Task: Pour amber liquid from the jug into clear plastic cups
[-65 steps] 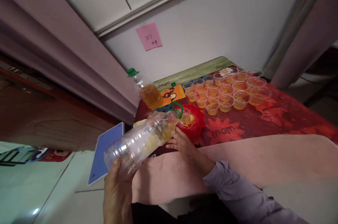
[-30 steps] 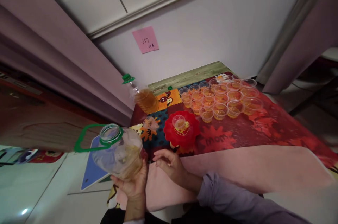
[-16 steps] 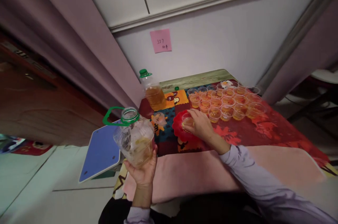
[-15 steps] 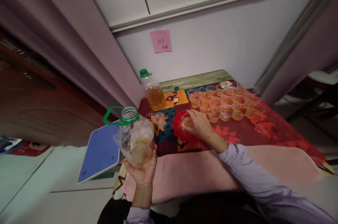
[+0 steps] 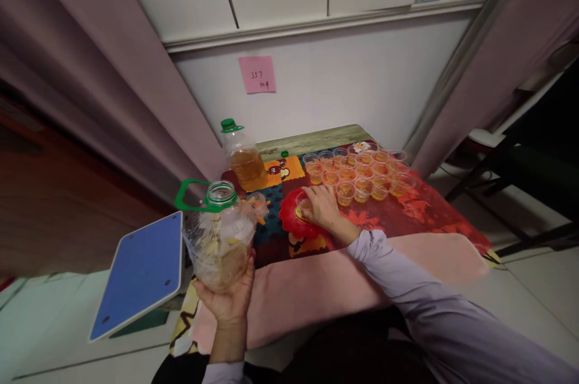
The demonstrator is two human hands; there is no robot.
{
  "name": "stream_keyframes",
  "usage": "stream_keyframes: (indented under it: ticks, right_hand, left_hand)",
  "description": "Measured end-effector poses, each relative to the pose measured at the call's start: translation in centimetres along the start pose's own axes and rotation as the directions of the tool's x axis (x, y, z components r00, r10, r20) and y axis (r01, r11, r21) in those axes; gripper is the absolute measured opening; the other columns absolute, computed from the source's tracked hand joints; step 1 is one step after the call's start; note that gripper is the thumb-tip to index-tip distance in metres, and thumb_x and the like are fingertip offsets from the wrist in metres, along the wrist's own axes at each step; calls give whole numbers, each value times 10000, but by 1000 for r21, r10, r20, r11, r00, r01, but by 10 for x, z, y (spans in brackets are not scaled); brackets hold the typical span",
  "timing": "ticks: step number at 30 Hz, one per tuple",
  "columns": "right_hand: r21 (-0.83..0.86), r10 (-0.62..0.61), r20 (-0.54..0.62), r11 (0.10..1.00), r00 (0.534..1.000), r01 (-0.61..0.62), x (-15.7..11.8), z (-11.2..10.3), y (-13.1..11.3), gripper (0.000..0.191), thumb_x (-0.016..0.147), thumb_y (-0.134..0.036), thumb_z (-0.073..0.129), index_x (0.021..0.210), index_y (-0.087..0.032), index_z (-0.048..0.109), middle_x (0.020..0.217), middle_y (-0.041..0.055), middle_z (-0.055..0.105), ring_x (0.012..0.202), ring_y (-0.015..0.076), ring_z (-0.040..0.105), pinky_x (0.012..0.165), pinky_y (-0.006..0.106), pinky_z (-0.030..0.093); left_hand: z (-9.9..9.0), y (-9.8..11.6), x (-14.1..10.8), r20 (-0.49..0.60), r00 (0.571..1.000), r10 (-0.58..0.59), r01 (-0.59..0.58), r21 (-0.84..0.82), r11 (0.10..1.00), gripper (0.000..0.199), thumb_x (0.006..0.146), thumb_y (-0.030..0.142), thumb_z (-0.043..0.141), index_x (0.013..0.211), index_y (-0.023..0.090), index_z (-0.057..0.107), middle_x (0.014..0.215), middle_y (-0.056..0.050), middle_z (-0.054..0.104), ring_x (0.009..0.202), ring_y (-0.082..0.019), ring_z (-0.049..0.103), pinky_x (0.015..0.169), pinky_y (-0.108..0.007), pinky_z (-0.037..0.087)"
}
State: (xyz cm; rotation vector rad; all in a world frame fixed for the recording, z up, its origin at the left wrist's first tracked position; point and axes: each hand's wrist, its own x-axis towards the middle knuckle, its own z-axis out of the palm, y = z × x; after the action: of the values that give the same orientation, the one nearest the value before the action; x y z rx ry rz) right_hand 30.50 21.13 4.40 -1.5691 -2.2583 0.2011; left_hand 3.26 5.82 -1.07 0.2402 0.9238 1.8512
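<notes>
Fingers of the right hand [image 5: 319, 206] close around the filled cup [image 5: 304, 202] on the red plate [image 5: 289, 222]; lift level, while the left hand [image 5: 226, 299] keeps the open jug [image 5: 219, 239] upright.

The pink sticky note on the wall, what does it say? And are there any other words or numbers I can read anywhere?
"357": handwritten, top line of the pink sticky note on the wall.
Second line of that note: handwritten marks, too small to read.
Red mat on the table: pattern may hold lettering, too blurred to read.
Red plate under the right hand: print too blurred to read.
Bottle in the left hand: no label visible.
</notes>
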Motion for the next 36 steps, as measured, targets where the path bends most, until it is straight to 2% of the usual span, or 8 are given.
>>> stream_keyframes:
  ticks: [5,10,15,21,26,30,33,36]
  right_hand:
    - [120,55,-197,992,979,-31,-26,-24,16,619,972,-465,715,1510,-164,663,1377,205,773,1248,383,688,1142,543,454]
    - [187,262,-221,957,939,-223,-74,-38,66,726,883,-515,783,1533,-227,634,1343,151,800,1126,353,777,900,451,607]
    - [91,425,-230,905,875,-415,-106,-28,121,762,877,-467,751,1557,-163,595,1434,211,753,1229,397,755,940,494,621]
    - [76,501,-300,861,812,-503,-107,-21,157,801,891,-482,727,1578,-112,547,1443,263,712,1273,408,706,1027,527,579]
    - [62,515,-302,850,802,-522,-103,-21,163,847,917,-516,722,1602,-68,502,1477,301,672,1325,424,667,1063,537,557]
    - [-19,462,-327,869,824,-495,-113,-26,157,873,904,-554,750,1598,-80,512,1501,309,660,1338,456,650,1069,574,547]
    - [-51,341,-404,918,849,-393,-114,-35,141,791,945,-601,704,1551,-108,576,1526,301,653,1335,473,646,1059,604,542]
    - [34,178,-435,983,883,-182,-101,-42,104,582,1003,-578,665,1408,-163,704,1362,235,758,1210,413,718,1013,546,572]
  left_hand:
    - [-13,-6,9,36,999,-2,3,-42,999,843,739,828,732,1446,371,693,1471,-69,740,1323,-343,699,952,-468,674]
    - [-27,-7,18,177,983,-42,70,-151,986,869,763,797,728,1509,360,639,1481,-81,744,1336,-343,707,1013,-479,655]
    - [-39,-9,25,171,983,-71,98,-156,983,911,760,835,699,1538,367,619,1532,-85,716,1436,-366,640,1044,-510,634]
    - [-31,-7,21,128,990,-58,72,-110,991,1007,665,900,731,1495,335,654,1462,-110,749,1437,-394,627,996,-510,651]
    - [-23,-6,12,105,993,-60,66,-54,996,880,771,846,686,1490,338,663,1534,-89,710,1490,-387,587,1029,-492,640]
    - [-35,-8,15,90,991,-98,109,-127,986,915,669,870,747,1421,351,703,1468,-118,742,1531,-430,548,1036,-555,630]
    - [-42,-10,14,78,989,-127,138,-167,976,846,746,867,694,1409,342,710,1519,-125,709,1589,-422,489,1099,-593,582]
    - [-47,-12,12,71,988,-134,145,-194,970,802,832,850,632,1420,310,705,1605,-136,642,1625,-415,441,1132,-580,548]
